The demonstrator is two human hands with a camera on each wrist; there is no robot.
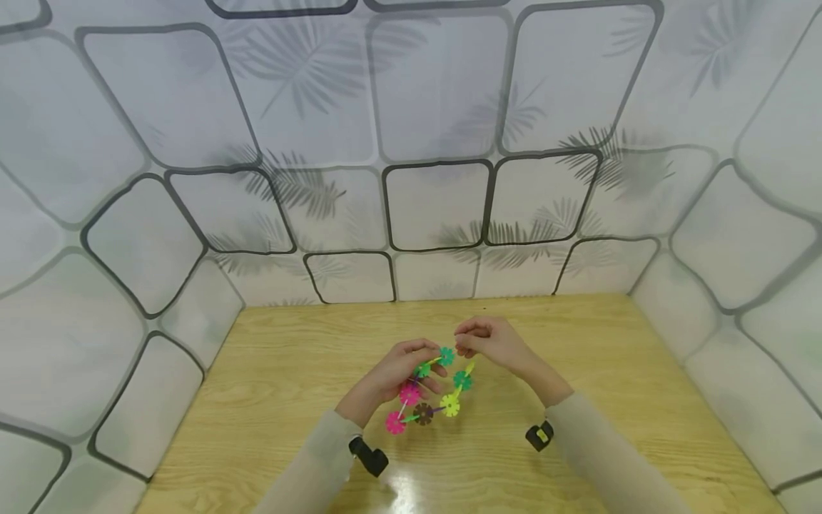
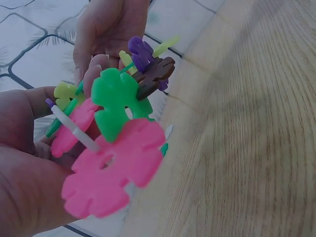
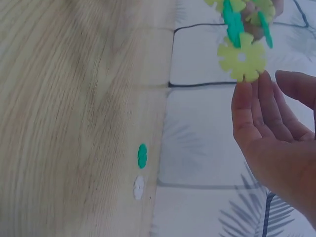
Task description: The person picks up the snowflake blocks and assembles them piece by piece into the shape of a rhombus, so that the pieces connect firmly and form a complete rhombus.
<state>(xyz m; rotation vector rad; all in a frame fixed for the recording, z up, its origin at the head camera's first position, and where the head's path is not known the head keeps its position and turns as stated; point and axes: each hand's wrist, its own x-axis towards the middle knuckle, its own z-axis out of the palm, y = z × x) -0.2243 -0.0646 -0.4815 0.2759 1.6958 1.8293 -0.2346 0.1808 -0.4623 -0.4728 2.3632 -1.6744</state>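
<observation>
A looped chain of notched plastic flower discs (image 1: 395,422) in pink, green, yellow, brown and purple hangs from my left hand (image 1: 401,368), whose thumb and fingers hold it near its upper left part. In the left wrist view a large pink disc (image 2: 113,173) hangs nearest the camera, with a green disc (image 2: 116,101) behind it. My right hand (image 1: 491,343) is up beside the chain's right end. In the right wrist view its fingertips meet or nearly meet the lower edge of a yellow disc (image 3: 242,58); the thumb stands apart from the fingers.
A loose green disc (image 3: 142,156) and a white disc (image 3: 138,187) lie on the wooden table (image 1: 270,400) near its far edge. Patterned cloth walls (image 1: 437,207) surround the table at the back and sides. Each wrist wears a black camera strap (image 1: 369,457).
</observation>
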